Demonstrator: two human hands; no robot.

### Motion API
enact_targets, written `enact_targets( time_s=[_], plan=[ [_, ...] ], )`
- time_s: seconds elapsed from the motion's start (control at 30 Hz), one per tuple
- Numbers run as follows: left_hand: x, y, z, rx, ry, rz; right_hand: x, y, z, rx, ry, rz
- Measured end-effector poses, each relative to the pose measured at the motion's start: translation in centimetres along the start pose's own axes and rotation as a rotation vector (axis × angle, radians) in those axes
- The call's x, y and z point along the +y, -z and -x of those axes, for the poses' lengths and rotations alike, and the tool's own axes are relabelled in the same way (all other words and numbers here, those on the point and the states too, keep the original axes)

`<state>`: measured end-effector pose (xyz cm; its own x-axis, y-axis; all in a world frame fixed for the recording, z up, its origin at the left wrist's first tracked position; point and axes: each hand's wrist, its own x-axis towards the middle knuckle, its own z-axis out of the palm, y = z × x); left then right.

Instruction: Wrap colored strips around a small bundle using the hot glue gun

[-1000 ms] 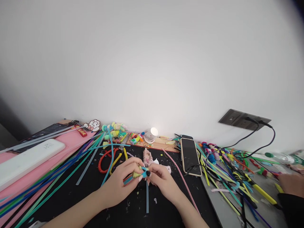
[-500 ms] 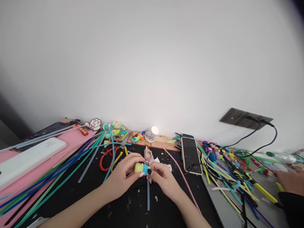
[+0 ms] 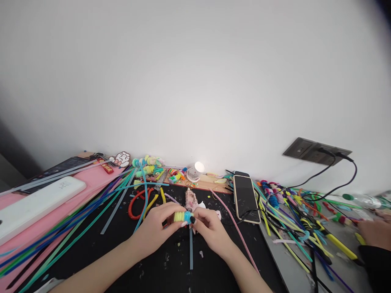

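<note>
A small roll of coiled pipe cleaner (image 3: 180, 216), yellow on the left and light blue on the right, is held between both hands above the black mat (image 3: 122, 260). My left hand (image 3: 157, 224) closes on its yellow end with thumb and fingers. At the blue end, the thumb and fingers of my right hand (image 3: 210, 228) pinch it. A grey-blue strip (image 3: 191, 252) lies on the mat below the hands. Just behind them rests a pinkish object (image 3: 191, 199), partly covered by the fingers.
Red-handled pliers (image 3: 134, 207) and long pipe cleaners (image 3: 91, 228) lie to the left, beside a white case (image 3: 45, 203). A paper cup (image 3: 195, 171) stands by the wall. A phone (image 3: 246, 199) lies right, near cables, yellow-handled pliers (image 3: 336, 240) and another person's hand (image 3: 374, 234).
Both hands stay in nearly the same place. The yellow and blue coil has turned slightly and shifted a little to the right between the fingers.
</note>
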<state>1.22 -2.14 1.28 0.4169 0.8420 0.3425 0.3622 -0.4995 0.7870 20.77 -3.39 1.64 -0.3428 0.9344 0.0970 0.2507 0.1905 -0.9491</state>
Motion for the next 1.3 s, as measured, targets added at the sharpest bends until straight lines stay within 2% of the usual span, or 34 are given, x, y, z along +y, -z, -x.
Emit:
enact_targets(
  time_s=[0.33,0.7,0.9,1.3],
  plan=[
    [0.01,-0.06,0.06,-0.013,0.009,0.008,-0.21,0.16,0.13,-0.023,0.004,0.005],
    [0.00,0.00,-0.06,-0.044,0.050,0.024,0.54,-0.04,0.09,0.022,0.047,0.172],
    [0.12,0.09,-0.04,-0.060,0.082,0.031,0.72,-0.03,0.21,0.025,0.052,0.174],
    [-0.19,-0.09,0.11,-0.038,0.040,0.031,0.52,-0.02,0.01,0.019,0.068,0.141]
  ],
)
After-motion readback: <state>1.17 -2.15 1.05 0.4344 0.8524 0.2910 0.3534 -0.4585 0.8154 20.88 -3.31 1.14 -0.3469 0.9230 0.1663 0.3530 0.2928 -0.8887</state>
